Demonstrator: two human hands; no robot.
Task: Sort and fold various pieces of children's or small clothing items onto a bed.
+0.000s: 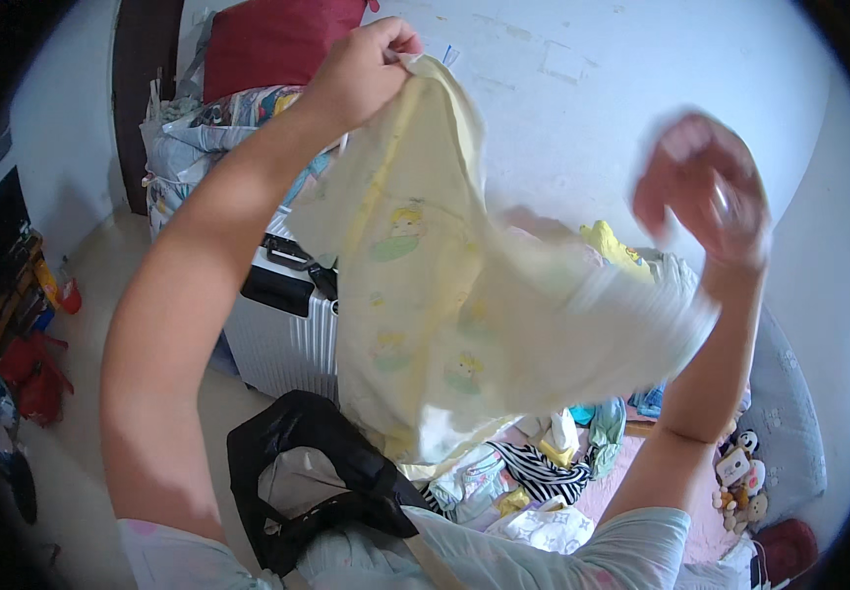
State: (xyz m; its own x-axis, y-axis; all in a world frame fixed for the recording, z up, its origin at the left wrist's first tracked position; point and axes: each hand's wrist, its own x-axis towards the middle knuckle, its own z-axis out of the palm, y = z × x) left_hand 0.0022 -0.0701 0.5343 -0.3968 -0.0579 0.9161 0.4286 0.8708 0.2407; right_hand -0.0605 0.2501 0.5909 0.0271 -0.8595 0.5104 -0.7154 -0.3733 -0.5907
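High in front of me, my left hand (371,69) pinches the top edge of a pale yellow garment (415,265) printed with small cartoon figures. The thin cloth hangs down from those fingers. Its loose right part (602,324) flares sideways and is blurred; I cannot tell whether it is a top or another kind of garment. My right hand (705,187) is raised at the right, smeared by motion. Its fingers are curved with a gap to the thumb, and it looks to hold nothing, just above the flying cloth.
Mixed clothes (543,482) lie on a pink bed cover (626,472). Soft toys (739,472) line its right side. A silver suitcase (282,339) stands left of the garment. A black bag (297,442) is close to my body. Behind are a red cushion (277,44) and a white wall (582,108).
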